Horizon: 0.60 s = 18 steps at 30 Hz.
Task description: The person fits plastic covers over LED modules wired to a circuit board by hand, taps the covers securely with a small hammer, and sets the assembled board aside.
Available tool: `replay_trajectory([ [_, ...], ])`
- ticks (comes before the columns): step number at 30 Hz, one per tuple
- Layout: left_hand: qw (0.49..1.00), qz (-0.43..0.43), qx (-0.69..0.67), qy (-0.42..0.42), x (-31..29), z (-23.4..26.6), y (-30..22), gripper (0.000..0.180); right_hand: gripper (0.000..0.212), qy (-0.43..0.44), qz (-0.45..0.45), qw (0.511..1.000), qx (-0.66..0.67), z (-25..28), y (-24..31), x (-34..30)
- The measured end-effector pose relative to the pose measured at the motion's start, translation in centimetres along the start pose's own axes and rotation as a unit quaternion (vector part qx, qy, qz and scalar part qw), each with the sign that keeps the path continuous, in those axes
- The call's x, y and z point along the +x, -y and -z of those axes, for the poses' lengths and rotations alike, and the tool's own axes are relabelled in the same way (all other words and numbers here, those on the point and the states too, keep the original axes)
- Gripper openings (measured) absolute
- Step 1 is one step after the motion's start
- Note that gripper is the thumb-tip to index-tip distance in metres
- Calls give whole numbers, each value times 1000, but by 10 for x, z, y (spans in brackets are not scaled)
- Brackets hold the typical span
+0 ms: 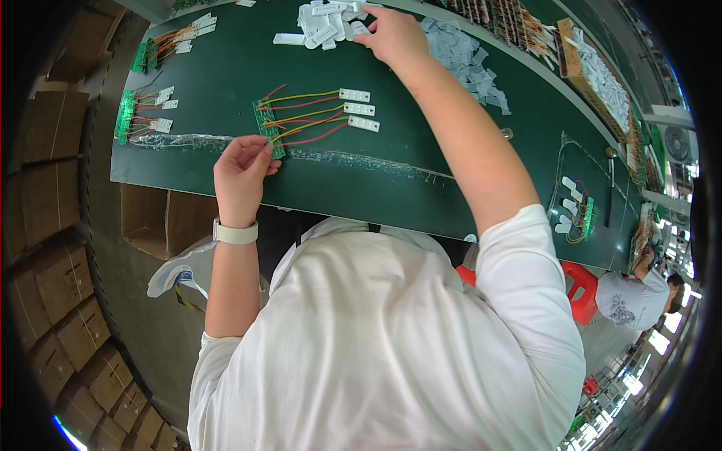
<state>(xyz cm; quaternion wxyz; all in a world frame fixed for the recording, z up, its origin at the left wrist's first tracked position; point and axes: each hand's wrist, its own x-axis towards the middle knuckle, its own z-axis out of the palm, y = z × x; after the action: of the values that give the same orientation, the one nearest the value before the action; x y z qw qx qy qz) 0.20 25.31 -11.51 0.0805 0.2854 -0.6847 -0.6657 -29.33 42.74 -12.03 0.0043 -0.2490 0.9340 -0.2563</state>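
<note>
On the dark green tabletop lies a narrow green circuit board (265,120). Red and yellow wires run from it to three small white modules (359,109) on its right. My left hand (244,169) pinches the board's near end between thumb and fingers, beside the wires. My right hand (395,36) is stretched to the far side, its fingers closed at the edge of a heap of white plastic pieces (323,24). One pale piece shows at its fingertips. Just right of that wrist spreads a pile of translucent bluish pieces (455,56), partly behind my forearm.
Wired boards (124,116) lie at the table's left, another (588,218) at the right. A box of white strips (602,79) stands at the far right. Cardboard cartons (53,128) line the left floor. A co-worker (635,297) sits at the right, near a red stool (579,293).
</note>
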Motion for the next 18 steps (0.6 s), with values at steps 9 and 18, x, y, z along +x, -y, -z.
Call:
replay_trajectory([
  [9, 790, -338, 484, -170, 8, -6, -12, 21, 48, 126, 98, 976, -149, 41, 16, -26],
  [18, 781, -404, 474, -49, 23, -59, -5, 15, 38, 176, 135, 970, -98, 40, 2, -59],
])
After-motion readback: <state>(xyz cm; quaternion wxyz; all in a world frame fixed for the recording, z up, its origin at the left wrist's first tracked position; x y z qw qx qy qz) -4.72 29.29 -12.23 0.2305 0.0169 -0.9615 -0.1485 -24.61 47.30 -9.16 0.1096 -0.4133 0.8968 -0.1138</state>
